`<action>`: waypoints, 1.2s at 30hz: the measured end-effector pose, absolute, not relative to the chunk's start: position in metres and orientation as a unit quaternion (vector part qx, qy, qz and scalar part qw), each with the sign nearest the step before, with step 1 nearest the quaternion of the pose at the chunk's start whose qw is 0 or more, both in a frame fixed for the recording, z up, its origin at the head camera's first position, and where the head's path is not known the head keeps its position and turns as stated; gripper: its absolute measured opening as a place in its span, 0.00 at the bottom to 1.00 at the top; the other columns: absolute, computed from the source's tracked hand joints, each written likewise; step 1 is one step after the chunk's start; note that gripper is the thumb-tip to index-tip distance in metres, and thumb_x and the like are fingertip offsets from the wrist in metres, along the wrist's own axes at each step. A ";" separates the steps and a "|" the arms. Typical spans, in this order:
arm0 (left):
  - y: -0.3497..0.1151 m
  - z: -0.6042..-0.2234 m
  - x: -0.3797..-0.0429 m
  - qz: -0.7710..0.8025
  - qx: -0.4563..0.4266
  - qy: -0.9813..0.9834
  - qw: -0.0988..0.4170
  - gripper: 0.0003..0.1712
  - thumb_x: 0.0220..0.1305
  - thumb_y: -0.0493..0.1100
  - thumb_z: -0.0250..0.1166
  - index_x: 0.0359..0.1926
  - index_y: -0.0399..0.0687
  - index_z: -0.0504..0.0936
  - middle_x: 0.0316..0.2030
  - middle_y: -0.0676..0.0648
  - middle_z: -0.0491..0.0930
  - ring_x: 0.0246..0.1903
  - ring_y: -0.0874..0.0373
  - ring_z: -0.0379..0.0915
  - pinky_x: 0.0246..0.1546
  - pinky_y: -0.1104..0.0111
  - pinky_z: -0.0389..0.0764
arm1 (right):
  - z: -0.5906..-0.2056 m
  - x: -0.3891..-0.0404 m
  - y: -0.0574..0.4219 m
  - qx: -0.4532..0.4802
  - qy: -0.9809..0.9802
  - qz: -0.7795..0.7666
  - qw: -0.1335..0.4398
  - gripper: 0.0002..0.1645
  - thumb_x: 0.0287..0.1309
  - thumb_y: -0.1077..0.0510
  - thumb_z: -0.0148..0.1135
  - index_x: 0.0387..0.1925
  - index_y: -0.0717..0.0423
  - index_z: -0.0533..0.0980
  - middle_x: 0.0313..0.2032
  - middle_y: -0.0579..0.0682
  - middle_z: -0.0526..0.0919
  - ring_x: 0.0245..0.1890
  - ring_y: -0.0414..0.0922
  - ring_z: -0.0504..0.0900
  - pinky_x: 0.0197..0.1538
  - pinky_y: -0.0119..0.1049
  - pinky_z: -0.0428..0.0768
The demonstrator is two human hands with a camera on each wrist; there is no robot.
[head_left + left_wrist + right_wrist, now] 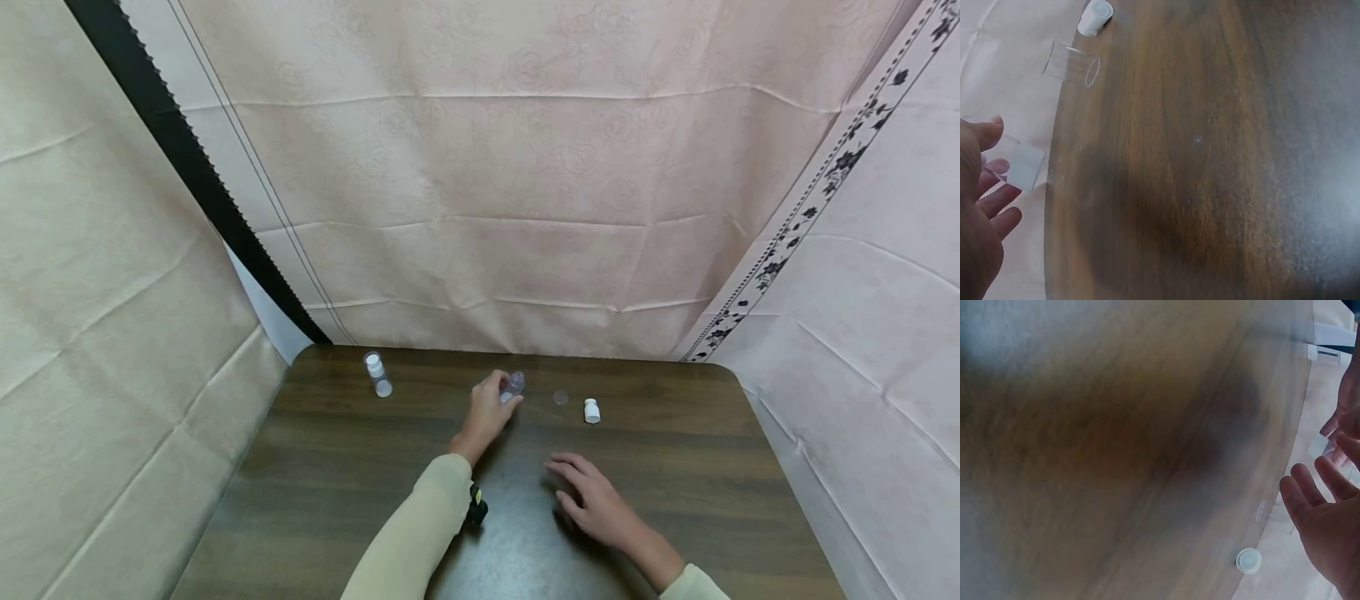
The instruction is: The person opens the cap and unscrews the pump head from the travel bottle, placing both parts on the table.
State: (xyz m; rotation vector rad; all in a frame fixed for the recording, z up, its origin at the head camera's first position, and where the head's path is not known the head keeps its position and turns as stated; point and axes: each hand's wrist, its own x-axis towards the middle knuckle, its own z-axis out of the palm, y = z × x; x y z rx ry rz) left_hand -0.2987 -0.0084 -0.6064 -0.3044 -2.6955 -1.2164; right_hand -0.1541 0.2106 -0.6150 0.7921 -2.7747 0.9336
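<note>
Pinched 1 clear bottle (pixel 515 383) in the left hand (pixel 486 410) near the far edge of the counter (pixel 322 492), left of 1 clear cup (pixel 560 397) and 1 white bottle (pixel 592 411). Held the right hand (pixel 594 504) nearer, above the counter, with fingers relaxed and apart.

From my head, one view looks forward and down from well above, taking in most of the surface (pixel 337 500) and the cloth (pixel 487 167) beyond. The left wrist view hangs much nearer, lying sideways and facing past my left fingers (pixel 1007 222) to the far edge. The right wrist view, also sideways, faces far and left past my right fingers (pixel 1307 484). Both wrist views share my left fingers and that far edge.
</note>
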 end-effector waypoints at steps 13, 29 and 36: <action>-0.003 -0.615 -0.309 -0.446 -0.071 -0.888 0.085 0.20 0.58 0.36 0.78 0.49 0.39 0.81 0.45 0.37 0.87 0.46 0.44 0.85 0.45 0.55 0.86 | -0.627 -0.146 0.205 0.257 -0.914 0.312 0.037 0.27 0.65 0.62 0.69 0.64 0.52 0.78 0.64 0.54 0.78 0.65 0.50 0.77 0.59 0.53 0.81; -0.004 -0.623 -0.312 -0.448 -0.040 -0.893 0.024 0.20 0.62 0.36 0.75 0.52 0.40 0.78 0.48 0.36 0.86 0.46 0.45 0.85 0.43 0.56 0.86 | -0.629 -0.145 0.202 0.247 -0.913 0.325 0.017 0.26 0.68 0.60 0.66 0.66 0.51 0.76 0.64 0.53 0.77 0.64 0.49 0.78 0.58 0.52 0.81; -0.007 -0.625 -0.311 -0.446 -0.040 -0.894 0.004 0.24 0.62 0.37 0.75 0.57 0.43 0.76 0.51 0.37 0.85 0.50 0.45 0.84 0.47 0.55 0.86 | -0.629 -0.146 0.204 0.238 -0.912 0.333 0.005 0.27 0.69 0.59 0.66 0.67 0.50 0.75 0.65 0.52 0.77 0.65 0.48 0.77 0.60 0.52 0.81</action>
